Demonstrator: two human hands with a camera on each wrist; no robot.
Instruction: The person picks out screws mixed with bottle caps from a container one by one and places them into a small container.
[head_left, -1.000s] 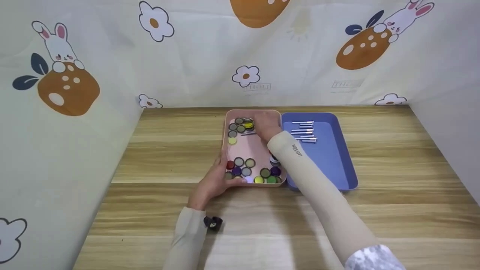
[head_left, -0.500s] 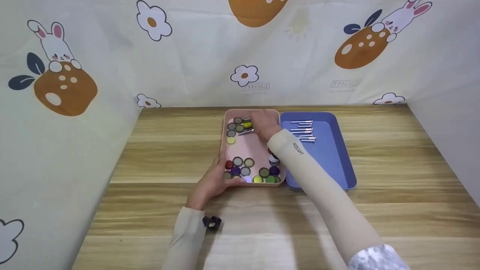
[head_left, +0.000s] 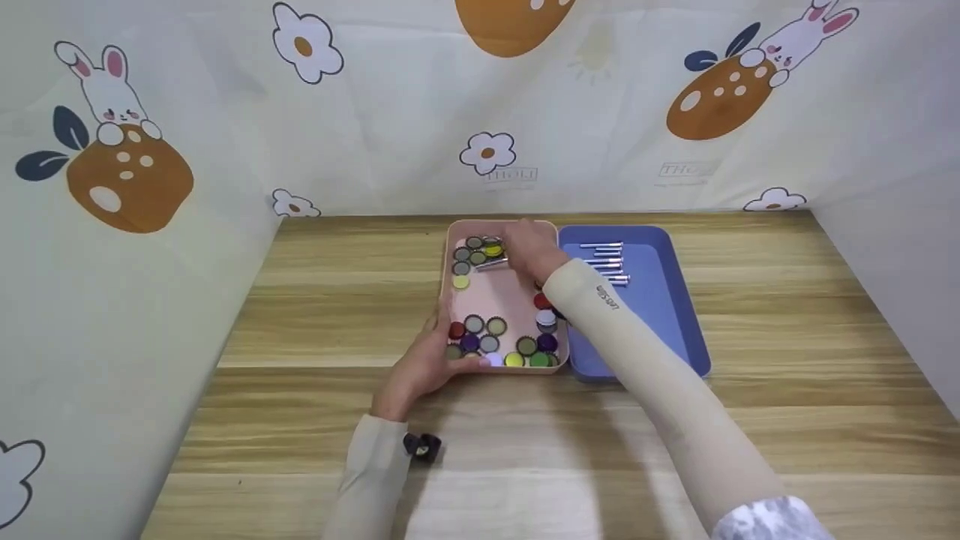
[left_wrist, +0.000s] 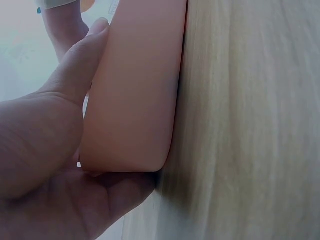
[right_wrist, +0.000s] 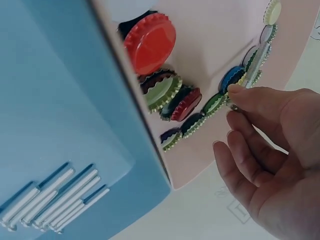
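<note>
In the head view my left hand (head_left: 424, 364) grips the near left corner of a pink tray (head_left: 499, 291). Its thumb lies along the front wall and the fingers run along the left side. My right hand (head_left: 534, 247) reaches into the tray's far end. Between thumb and index finger it pinches a silvery threaded screw (right_wrist: 256, 65), held over the bottle caps (right_wrist: 215, 102). The screw's head end is hidden by the fingertips. Many coloured caps lie along the tray's edges, among them a red cap (right_wrist: 152, 42) and a yellow cap (head_left: 514, 360).
A blue tray (head_left: 671, 315) stands right beside the pink one, with several screws (head_left: 606, 261) lying in its far left part. Both sit on a wood-grain table (head_left: 330, 300). A patterned cloth backdrop (head_left: 405, 112) rises behind and at the sides.
The screw in my right hand has tilted and shifted slightly left. My right forearm has swung a little to the right, uncovering a red cap. The left hand keeps its grip.
</note>
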